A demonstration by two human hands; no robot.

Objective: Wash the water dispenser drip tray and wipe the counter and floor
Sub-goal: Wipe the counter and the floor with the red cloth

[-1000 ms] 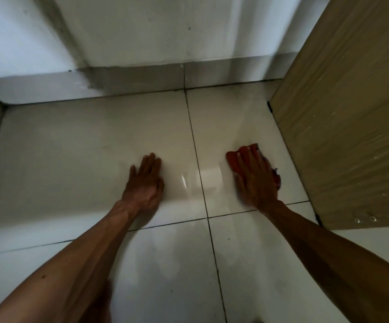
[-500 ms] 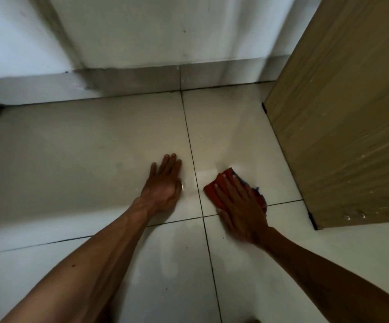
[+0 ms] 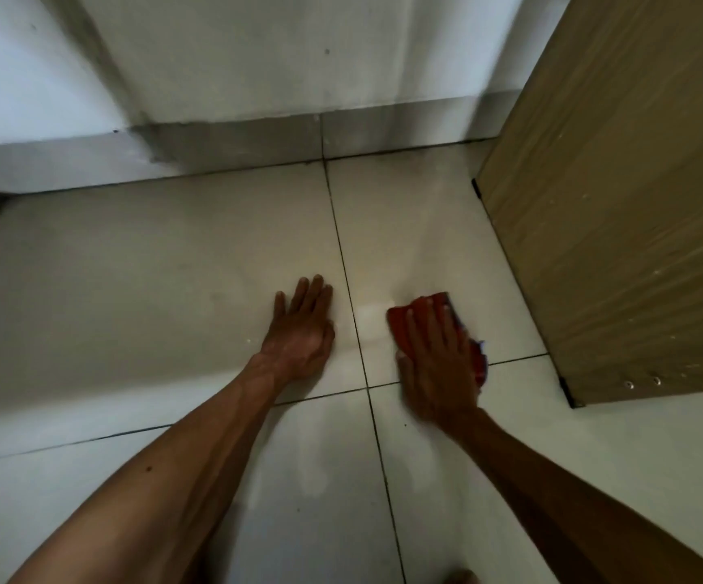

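Pressing my flat, straight-fingered right hand (image 3: pixel 438 364) on the soft red cloth rag (image 3: pixel 400 326), at 3 o'clock from my open left hand (image 3: pixel 303 330) braced on the glossy pale tiled floor (image 3: pixel 130 288), I judge the rag light, limp and bunch-prone, best pinned under the whole palm.

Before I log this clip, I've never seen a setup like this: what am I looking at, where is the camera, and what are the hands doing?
There is no machine here: a person works with bare hands, and one wide-angle camera worn on the head looks forward and down at the work. The left hand lies flat on the pale tiled floor, holding nothing. The right hand presses a red cloth flat against the floor. A wooden cabinet side stands to the right, and a white wall closes the far end.
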